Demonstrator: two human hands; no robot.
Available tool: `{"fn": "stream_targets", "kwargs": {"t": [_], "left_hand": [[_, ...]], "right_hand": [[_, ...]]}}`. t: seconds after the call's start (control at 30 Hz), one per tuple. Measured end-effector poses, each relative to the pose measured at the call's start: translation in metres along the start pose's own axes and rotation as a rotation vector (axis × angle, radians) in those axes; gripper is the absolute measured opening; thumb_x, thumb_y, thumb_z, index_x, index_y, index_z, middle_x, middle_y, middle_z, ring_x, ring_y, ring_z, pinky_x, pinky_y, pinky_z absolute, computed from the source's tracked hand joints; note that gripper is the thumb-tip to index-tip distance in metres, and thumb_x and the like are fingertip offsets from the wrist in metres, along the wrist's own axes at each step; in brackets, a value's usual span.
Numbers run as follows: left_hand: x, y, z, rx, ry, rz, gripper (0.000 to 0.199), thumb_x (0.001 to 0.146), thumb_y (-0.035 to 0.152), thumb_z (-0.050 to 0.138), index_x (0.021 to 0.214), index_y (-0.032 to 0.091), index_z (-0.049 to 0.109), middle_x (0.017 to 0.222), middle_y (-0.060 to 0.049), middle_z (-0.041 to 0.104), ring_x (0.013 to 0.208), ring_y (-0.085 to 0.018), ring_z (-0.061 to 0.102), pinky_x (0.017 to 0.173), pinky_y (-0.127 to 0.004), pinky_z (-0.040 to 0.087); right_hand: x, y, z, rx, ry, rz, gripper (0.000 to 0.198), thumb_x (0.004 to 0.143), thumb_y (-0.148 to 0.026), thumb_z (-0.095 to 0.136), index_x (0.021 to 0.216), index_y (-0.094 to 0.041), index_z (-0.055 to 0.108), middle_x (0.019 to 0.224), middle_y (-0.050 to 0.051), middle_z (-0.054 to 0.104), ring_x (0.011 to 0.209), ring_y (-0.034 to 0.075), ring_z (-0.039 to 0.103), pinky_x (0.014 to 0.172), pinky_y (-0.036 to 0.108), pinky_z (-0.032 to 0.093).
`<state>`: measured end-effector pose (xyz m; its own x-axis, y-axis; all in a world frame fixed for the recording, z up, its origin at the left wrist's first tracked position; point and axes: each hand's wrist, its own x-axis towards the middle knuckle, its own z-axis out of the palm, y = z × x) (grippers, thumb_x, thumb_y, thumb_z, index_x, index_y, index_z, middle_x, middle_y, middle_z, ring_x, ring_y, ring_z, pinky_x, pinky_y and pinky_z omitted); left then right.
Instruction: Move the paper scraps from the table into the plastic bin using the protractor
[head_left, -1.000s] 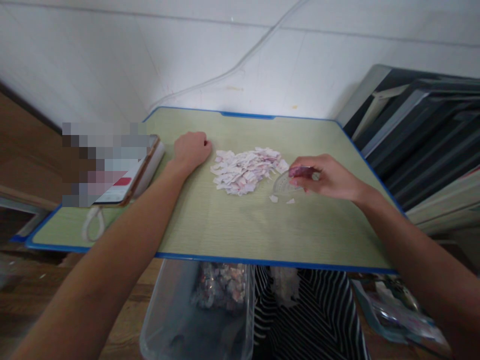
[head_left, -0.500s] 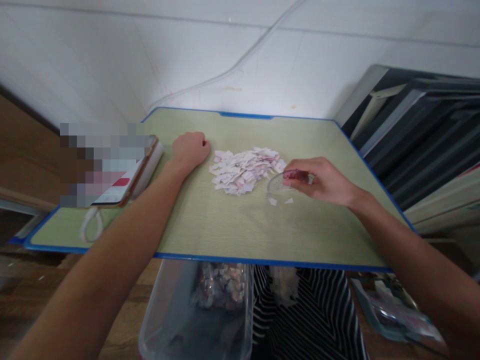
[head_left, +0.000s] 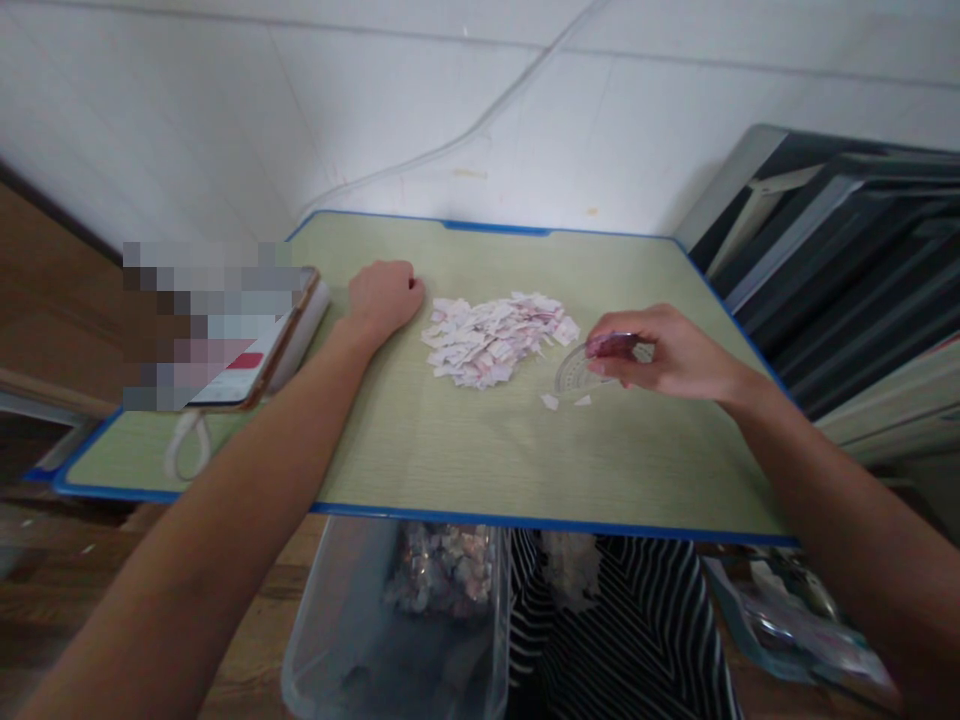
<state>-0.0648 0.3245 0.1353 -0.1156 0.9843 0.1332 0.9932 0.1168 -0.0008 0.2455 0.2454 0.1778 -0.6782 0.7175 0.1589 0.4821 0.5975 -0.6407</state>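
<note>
A clear protractor is pinched in my right hand, its curved edge tilted toward the table and its straight side under my fingers. Whether its edge touches the tabletop I cannot tell. Just left of it lies a heap of small white and pinkish paper scraps. Two loose scraps rest below the protractor. My left hand lies closed in a fist on the table, left of the heap and apart from it; nothing shows in its fingers.
The green table has a blue rim. A phone, partly blurred out, leans at the left beside a white loop. Below the front edge are a clear plastic bin with bagged scraps and striped cloth. Dark flat panels stand at the right.
My right hand has moved slightly right with the protractor, away from the heap. More of the protractor's curved edge shows. My left hand stays in its place.
</note>
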Motion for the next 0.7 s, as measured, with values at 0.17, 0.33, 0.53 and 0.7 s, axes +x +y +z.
{"fn": "stream_targets", "kwargs": {"t": [0.17,0.33,0.53,0.7], "left_hand": [[0.0,0.0,0.0,-0.001,0.0,-0.006,0.05,0.091,0.033,0.032,0.12,0.016,0.068,0.119,-0.018,0.07,0.111,-0.034,0.063,0.089,-0.043,0.05],[0.001,-0.001,0.001,0.009,0.01,-0.006,0.049,0.09,0.035,0.032,0.118,0.018,0.069,0.117,-0.016,0.071,0.108,-0.032,0.063,0.086,-0.04,0.049],[0.0,0.001,0.0,0.015,0.005,-0.013,0.049,0.09,0.033,0.032,0.118,0.017,0.069,0.117,-0.016,0.071,0.107,-0.031,0.064,0.085,-0.039,0.049],[-0.001,0.0,0.0,0.005,0.003,-0.01,0.049,0.09,0.033,0.032,0.119,0.017,0.068,0.117,-0.016,0.071,0.108,-0.031,0.063,0.086,-0.039,0.049]], "right_hand": [[0.001,-0.001,0.001,0.003,-0.054,0.04,0.014,0.085,-0.032,0.065,0.078,-0.02,0.059,0.06,-0.003,0.056,0.052,0.011,0.051,0.05,0.025,0.039],[0.0,-0.002,-0.003,0.007,-0.089,0.049,0.018,0.085,-0.032,0.066,0.075,-0.02,0.058,0.059,-0.003,0.055,0.052,0.01,0.05,0.05,0.024,0.038],[-0.002,-0.003,-0.012,0.002,-0.196,0.032,0.015,0.084,-0.029,0.067,0.075,-0.019,0.063,0.062,-0.002,0.059,0.053,0.009,0.049,0.05,0.024,0.037],[-0.003,-0.008,-0.014,0.077,-0.354,0.004,0.012,0.084,-0.024,0.065,0.074,-0.018,0.066,0.061,-0.003,0.059,0.053,0.008,0.051,0.048,0.022,0.039]]}}
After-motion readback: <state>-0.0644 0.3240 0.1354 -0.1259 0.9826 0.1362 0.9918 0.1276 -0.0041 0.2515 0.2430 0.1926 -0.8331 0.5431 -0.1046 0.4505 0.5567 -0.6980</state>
